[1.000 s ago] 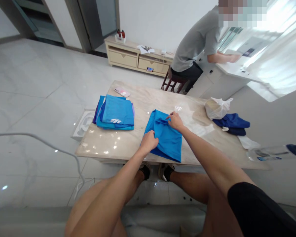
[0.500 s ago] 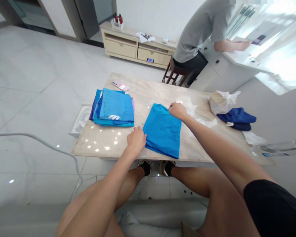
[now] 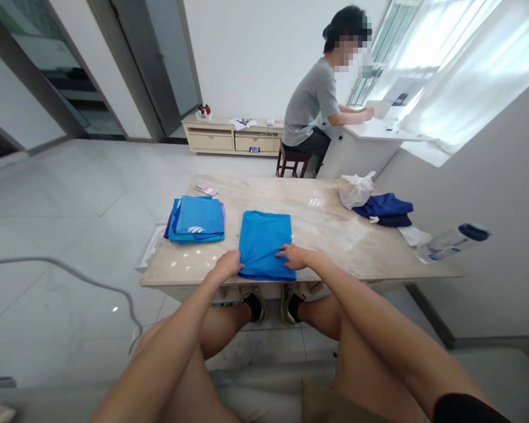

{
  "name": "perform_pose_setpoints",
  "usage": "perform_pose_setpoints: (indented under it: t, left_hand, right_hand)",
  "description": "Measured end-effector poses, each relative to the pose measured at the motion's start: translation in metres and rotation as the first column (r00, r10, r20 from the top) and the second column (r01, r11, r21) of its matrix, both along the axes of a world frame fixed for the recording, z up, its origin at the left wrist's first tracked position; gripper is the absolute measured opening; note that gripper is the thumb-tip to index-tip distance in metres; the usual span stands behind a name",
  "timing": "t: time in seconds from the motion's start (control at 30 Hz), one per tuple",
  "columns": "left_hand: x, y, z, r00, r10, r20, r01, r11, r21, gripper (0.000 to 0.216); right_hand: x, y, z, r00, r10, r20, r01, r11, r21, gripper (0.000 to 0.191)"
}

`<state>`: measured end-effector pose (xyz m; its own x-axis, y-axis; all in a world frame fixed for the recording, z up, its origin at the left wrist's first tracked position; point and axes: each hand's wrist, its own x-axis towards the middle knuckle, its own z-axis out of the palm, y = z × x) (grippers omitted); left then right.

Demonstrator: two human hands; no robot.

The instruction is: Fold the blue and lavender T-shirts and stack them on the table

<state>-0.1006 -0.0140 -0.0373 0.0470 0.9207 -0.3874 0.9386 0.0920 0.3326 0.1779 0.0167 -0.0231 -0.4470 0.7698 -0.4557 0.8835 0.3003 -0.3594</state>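
Note:
A folded bright blue cloth garment (image 3: pixel 265 235) lies flat on the table before me, its near edge close to the table's front edge. My left hand (image 3: pixel 229 264) is at its lower left corner, the fingers closed over the cloth's edge. On the garment's right side rests my right hand (image 3: pixel 294 256), fingers spread and touching the fabric near the lower right. Left of the garment sits a stack of folded blue and purple clothes (image 3: pixel 199 218), with a white wing-like mark on the top piece.
On the marble-look table (image 3: pixel 317 235) are a pink phone (image 3: pixel 207 190), a white plastic bag (image 3: pixel 355 189), dark blue clothing (image 3: pixel 385 207) and a clear bottle (image 3: pixel 452 242). A person (image 3: pixel 311 100) sits on a stool beyond, by a white counter. A grey cable (image 3: pixel 70 270) crosses the floor.
My right hand has come down from the garment's far right corner to its lower right side. The garment now lies straighter. My view has tilted up, and the seated person's head shows.

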Motion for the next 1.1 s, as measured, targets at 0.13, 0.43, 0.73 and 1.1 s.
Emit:
perform_pose_setpoints:
  t: [0.13,0.43,0.73,1.1]
  left_hand:
    - [0.0,0.005,0.01,0.994,0.072,0.078,-0.069,0.997,-0.04,0.028]
    - [-0.002,0.067,-0.002,0.775,0.385,0.502,-0.34,0.922,-0.183,0.057]
    - [-0.015,0.078,-0.024,0.55,0.535,0.642,-0.272,0.841,-0.468,0.075]
    - [0.006,0.09,-0.038,0.549,0.674,0.494,-0.467,0.738,-0.487,0.046]
  right_hand:
    - [0.032,0.005,0.011,0.996,-0.088,-0.011,0.086,0.99,-0.116,0.021]
    - [0.068,0.047,-0.024,0.857,-0.505,-0.105,0.503,0.863,-0.04,0.038]
    - [0.056,0.06,-0.039,0.671,-0.73,-0.129,0.59,0.632,-0.502,0.049]
    - [0.047,0.062,-0.039,0.632,-0.758,-0.158,0.632,0.623,-0.46,0.037]
